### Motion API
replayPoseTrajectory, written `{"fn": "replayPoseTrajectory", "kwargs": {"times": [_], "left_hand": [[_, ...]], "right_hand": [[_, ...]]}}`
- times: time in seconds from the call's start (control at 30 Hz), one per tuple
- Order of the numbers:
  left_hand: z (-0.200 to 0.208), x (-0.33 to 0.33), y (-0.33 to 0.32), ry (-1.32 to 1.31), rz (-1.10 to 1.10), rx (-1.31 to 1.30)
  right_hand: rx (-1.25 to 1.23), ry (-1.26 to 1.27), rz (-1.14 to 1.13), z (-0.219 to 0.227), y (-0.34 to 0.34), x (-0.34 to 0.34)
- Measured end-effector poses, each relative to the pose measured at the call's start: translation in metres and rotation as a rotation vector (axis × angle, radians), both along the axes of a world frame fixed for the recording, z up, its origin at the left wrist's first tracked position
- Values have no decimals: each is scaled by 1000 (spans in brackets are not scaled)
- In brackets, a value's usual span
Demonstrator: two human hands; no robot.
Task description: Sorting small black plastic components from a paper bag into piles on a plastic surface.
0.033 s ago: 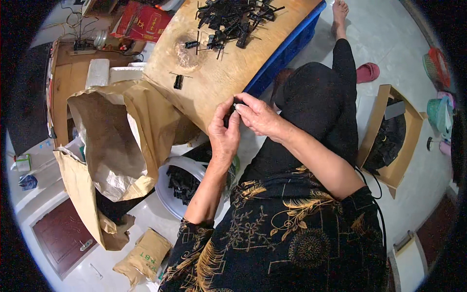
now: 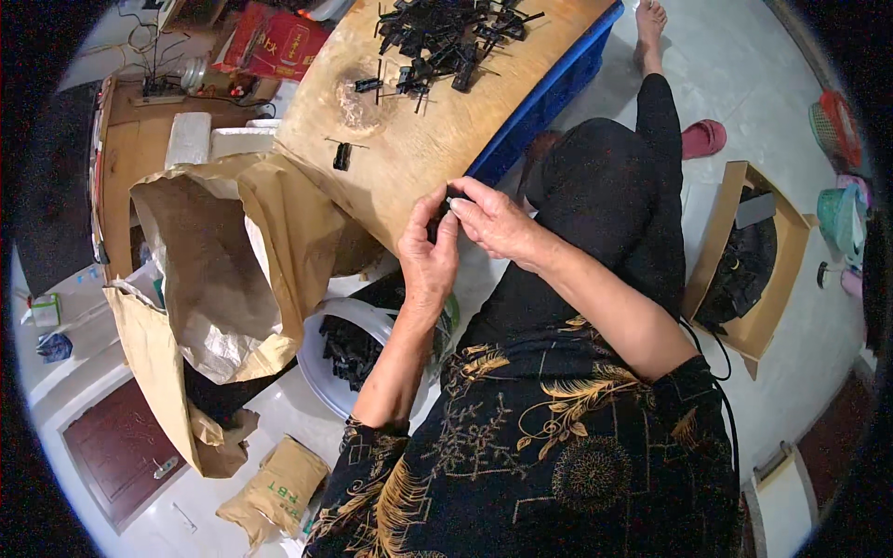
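Note:
My left hand (image 2: 430,249) and my right hand (image 2: 495,221) meet over the near edge of the wooden board, fingers pinched together. Between them is a small black plastic part (image 2: 435,223), mostly hidden by the fingers. A lone black plastic piece (image 2: 342,156) with a thin rod lies on the board (image 2: 409,153) to the left of my hands. Farther up sits a pile of similar black plastic pieces (image 2: 446,37), several with thin rods sticking out.
A large open paper sack (image 2: 307,214) stands left of the board. Below it, a white bucket (image 2: 321,395) holds black pieces. A blue crate (image 2: 549,102) supports the board. At right are a cardboard box (image 2: 786,288) with black items and a pink slipper (image 2: 703,139).

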State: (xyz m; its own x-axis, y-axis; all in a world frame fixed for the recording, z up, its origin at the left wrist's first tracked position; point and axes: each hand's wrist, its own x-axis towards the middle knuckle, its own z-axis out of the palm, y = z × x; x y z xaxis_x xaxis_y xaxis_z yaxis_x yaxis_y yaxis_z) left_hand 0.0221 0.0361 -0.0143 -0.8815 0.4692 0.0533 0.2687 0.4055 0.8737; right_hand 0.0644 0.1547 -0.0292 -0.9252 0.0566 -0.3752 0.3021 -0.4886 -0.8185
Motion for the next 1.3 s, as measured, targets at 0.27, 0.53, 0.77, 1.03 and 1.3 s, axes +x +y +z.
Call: {"fn": "replayPoseTrajectory", "kwargs": {"times": [0.27, 0.53, 0.77, 1.03, 1.3], "left_hand": [[29, 10, -69, -247, 180, -93], [48, 48, -211, 307, 22, -1175], [19, -39, -93, 330, 76, -502], [-56, -215, -46, 327, 339, -654], [-51, -217, -42, 243, 201, -800]], "right_hand": [[-55, 66, 233, 2, 0, 10], [-91, 60, 110, -5, 0, 11], [-40, 0, 106, 0, 1, 13], [79, 39, 41, -10, -5, 4], [138, 73, 18, -19, -8, 0]]}}
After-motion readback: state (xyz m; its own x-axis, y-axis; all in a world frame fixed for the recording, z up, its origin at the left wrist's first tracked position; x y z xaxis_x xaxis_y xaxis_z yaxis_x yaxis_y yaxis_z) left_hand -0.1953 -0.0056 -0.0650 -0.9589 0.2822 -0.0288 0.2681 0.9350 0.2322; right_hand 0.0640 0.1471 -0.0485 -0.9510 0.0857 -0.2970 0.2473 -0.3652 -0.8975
